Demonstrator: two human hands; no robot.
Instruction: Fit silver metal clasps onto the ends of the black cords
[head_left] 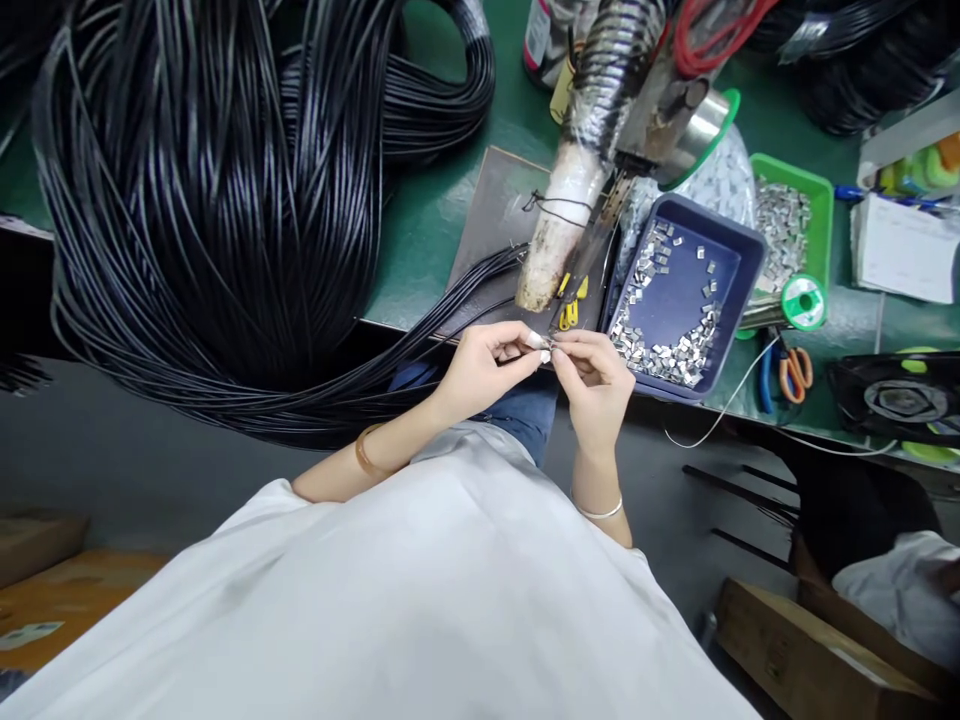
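Observation:
My left hand (484, 365) is closed in a pinch on the end of a black cable (420, 335) that runs off to the left into a big bundle. My right hand (592, 380) meets it fingertip to fingertip, pinched on a small silver metal clip (547, 350). Both hands hover at the front edge of the green bench (435, 210), just left of a blue tray (739, 275) holding several of the same clips. A taped, foil-wrapped tool (570, 190) hangs down right behind my fingers.
Large coils of black cable (225, 200) fill the left half of the bench. A green tray of clips (787, 215), a solder spool (802, 300), orange-handled pliers (791, 375) and a small fan (904, 400) lie to the right. Cardboard boxes (810, 660) stand on the floor.

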